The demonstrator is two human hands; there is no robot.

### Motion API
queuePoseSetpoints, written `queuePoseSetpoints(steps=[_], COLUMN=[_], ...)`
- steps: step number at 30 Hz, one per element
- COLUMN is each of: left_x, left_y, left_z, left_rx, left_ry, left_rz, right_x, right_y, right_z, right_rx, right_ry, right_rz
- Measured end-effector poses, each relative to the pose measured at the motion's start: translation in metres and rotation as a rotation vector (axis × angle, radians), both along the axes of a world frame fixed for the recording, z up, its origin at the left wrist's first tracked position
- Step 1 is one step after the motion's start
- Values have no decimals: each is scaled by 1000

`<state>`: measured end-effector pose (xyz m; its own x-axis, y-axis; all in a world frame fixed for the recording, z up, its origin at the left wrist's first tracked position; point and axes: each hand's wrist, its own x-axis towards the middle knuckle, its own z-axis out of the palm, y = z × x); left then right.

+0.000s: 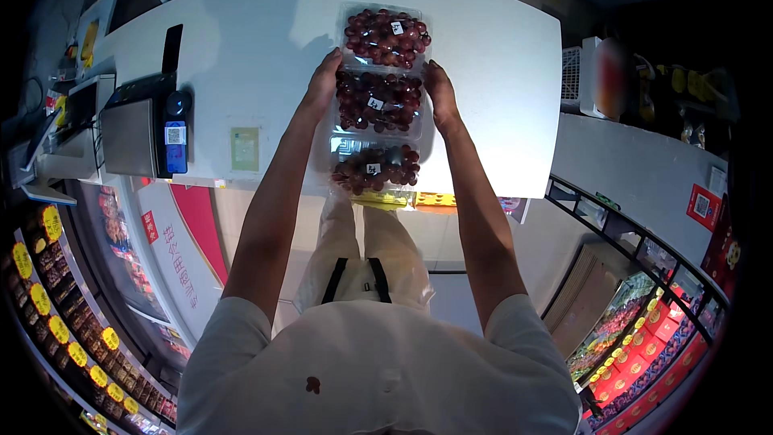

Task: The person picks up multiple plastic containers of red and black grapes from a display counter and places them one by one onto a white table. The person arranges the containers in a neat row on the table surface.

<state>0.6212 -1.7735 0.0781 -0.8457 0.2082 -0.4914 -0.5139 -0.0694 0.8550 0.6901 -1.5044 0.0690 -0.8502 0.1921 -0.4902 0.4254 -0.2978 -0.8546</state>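
Three clear plastic boxes of red grapes stand in a row running away from me on the white table. The far box [386, 38], the middle box [379, 101] and the near box [375, 168] each bear a small white label with writing. Against the left side of the middle box is my left hand [324, 80], its fingertips reaching the seam with the far box. My right hand [441, 92] flanks the same box on the right, fingers bent inward. Between them the hands hold this box; their undersides are hidden. The near box reaches the table's front edge.
On the white table [495, 90], a black phone [173, 48], a dark device with a grey top [130, 138] and a blue handheld device [176, 154] lie left. A white basket [571, 72] stands beyond the right edge. Shelves of packed goods [78, 314] line the lower left.
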Motion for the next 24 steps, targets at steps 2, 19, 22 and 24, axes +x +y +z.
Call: queuePoseSetpoints(steps=[2,19,22,24], left_x=[-1,16,11,15], left_y=[-3,2,-1,-3], left_z=[-8,40,28,37], left_rx=[-19,-92,-90,-72], left_ry=[22,-163,-140,-132], left_rz=[2,-71,-57,-91], right_x=[0,11,12,15], right_y=[-1,-18,-13,-16], right_z=[4,33,37,37], right_rx=[-48,-103,-181,-124], right_ry=[-41,-61,-62,-73], right_rz=[-38,-63,-17,-19])
